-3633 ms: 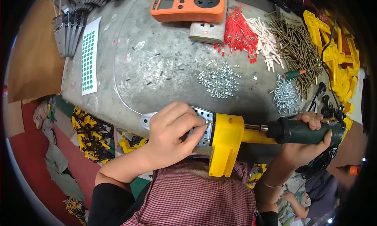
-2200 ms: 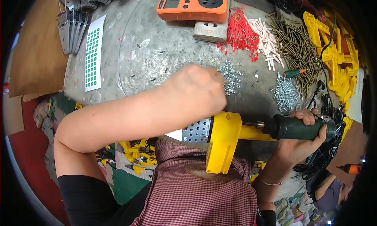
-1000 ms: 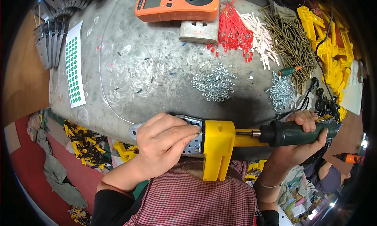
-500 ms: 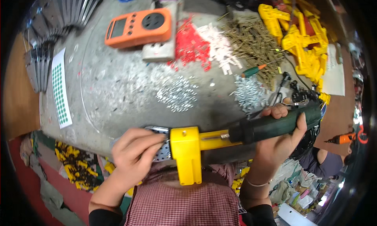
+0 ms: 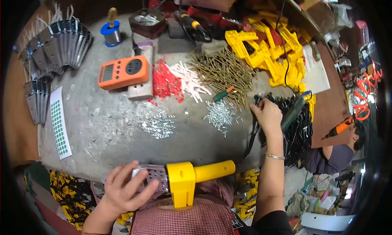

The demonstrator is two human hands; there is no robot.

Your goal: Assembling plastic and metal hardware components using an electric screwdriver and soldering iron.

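Left hand (image 5: 125,189), lower left: fingers spread; perforated plate (image 5: 161,176) is seemingly steadied.
Right hand (image 5: 268,117), right: fingers curled at black cord (image 5: 254,130); grip cannot be told.

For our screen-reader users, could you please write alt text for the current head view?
A person's left hand is spread over a perforated metal part joined to a yellow handle, while the right hand is beside black cords; beyond are loose screws and an orange meter.
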